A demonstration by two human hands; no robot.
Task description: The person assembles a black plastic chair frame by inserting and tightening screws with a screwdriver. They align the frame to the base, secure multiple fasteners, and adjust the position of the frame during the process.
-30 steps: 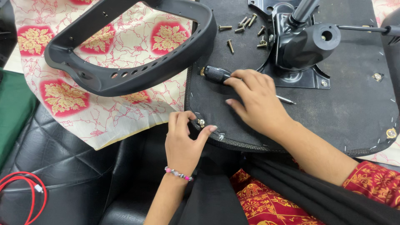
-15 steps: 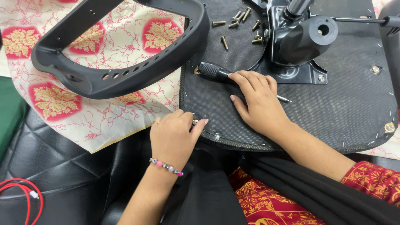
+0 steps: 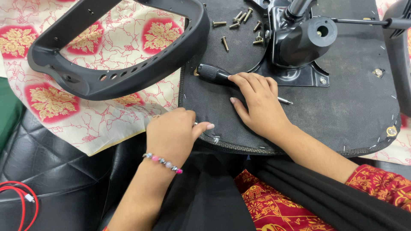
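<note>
Left hand (image 3: 173,134) lower; screwdriver (image 3: 214,73) under right hand (image 3: 257,100)

Screwdriver (image 3: 222,77): black ribbed handle, thin metal shaft, laid flat on upturned seat base (image 3: 342,111). Seat base: black fabric-covered underside, stapled edge, rested across lap.

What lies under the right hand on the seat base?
A black-handled screwdriver lies under the right hand; its handle sticks out left, its metal tip right. The shaft's middle is covered by the fingers.
</note>
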